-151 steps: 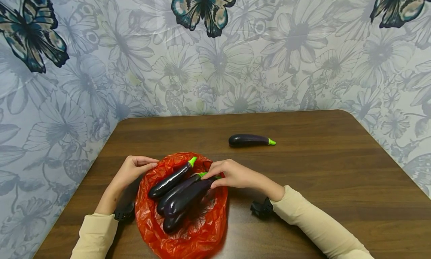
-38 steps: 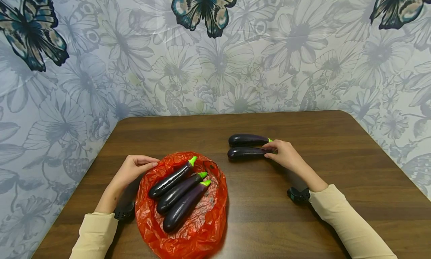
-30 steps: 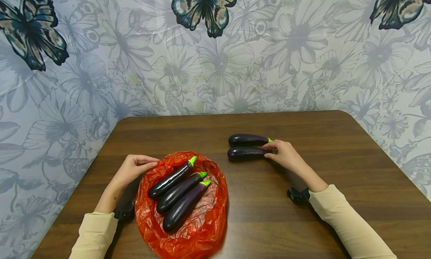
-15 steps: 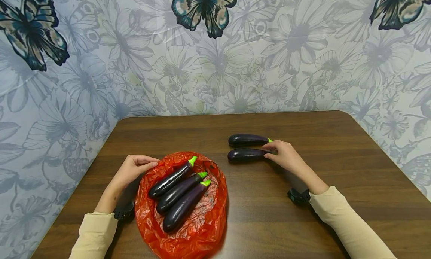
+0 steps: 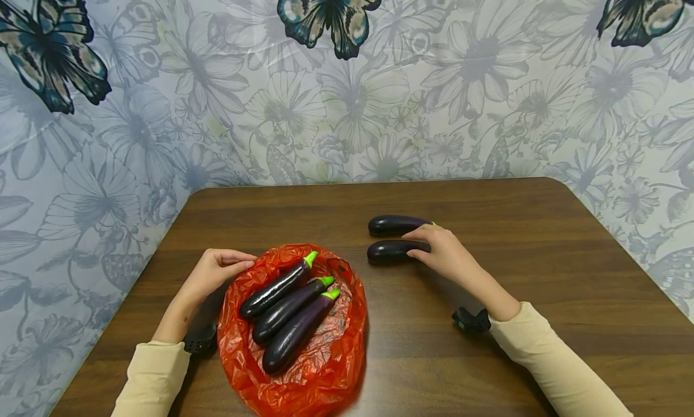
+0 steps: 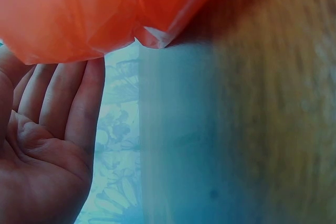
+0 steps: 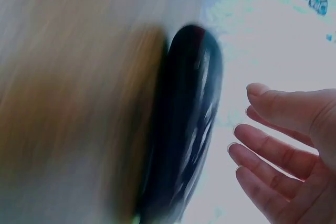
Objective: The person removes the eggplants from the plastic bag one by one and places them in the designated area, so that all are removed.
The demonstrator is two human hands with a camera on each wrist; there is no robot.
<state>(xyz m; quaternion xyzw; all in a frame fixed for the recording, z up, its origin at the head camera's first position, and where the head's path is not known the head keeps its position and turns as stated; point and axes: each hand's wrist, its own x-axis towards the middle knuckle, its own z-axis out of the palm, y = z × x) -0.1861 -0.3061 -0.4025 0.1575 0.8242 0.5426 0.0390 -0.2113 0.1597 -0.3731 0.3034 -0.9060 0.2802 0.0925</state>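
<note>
Two hands are in view. The right hand (image 5: 441,251) is released: its fingers are relaxed and a little spread, over the stalk end of the near eggplant (image 5: 393,252), which extends to its left. The left hand (image 5: 215,269) touches with straight fingers the rim of the bag (image 5: 353,354); whether it pinches it, I cannot tell, because the tips are hidden. Just beyond the right hand lies the far eggplant (image 5: 393,225). To the right of the left hand, inside the bag, are three eggplants (image 5: 290,311).

Half a second ago the right hand was more to the right; now it covers more of the near eggplant. Five seconds ago only one eggplant was on the table (image 5: 504,212). The left hand has stayed at the rim.

The right wrist view shows a gap between fingers and eggplant, which the head view hides. The left wrist view shows the left palm; the head view, its back.
</note>
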